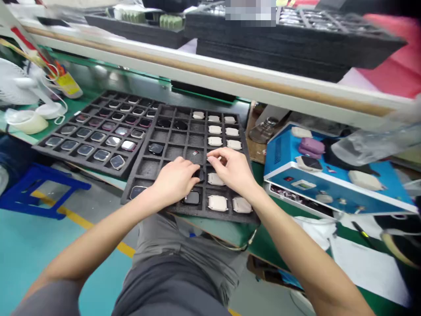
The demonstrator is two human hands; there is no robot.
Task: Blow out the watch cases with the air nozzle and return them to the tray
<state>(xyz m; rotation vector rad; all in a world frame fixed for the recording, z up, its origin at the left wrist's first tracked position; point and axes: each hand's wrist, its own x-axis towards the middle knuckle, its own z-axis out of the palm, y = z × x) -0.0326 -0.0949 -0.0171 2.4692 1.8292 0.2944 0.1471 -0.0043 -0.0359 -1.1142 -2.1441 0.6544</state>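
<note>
My left hand (pixel 177 179) reaches into the dark foam tray (pixel 147 169), its fingers bent round the edge of a dark watch-like piece (pixel 200 174) in a compartment. My right hand (pixel 230 169) is over the right part of this tray, with thumb and index finger pinched together; anything between them is too small to name. Below it, a beige piece (pixel 215 178) lies partly covered. More beige pieces (pixel 217 202) fill compartments at the right, and a black one (pixel 191 197) sits near the front edge.
A second foam tray (pixel 70 156) with several watch-like pieces lies at the left. On the right is a blue machine (pixel 276 156) with pieces on top. A shelf (pixel 158 61) crosses above. A white fan (pixel 16 83) stands far left, above a blue stool (pixel 62 184).
</note>
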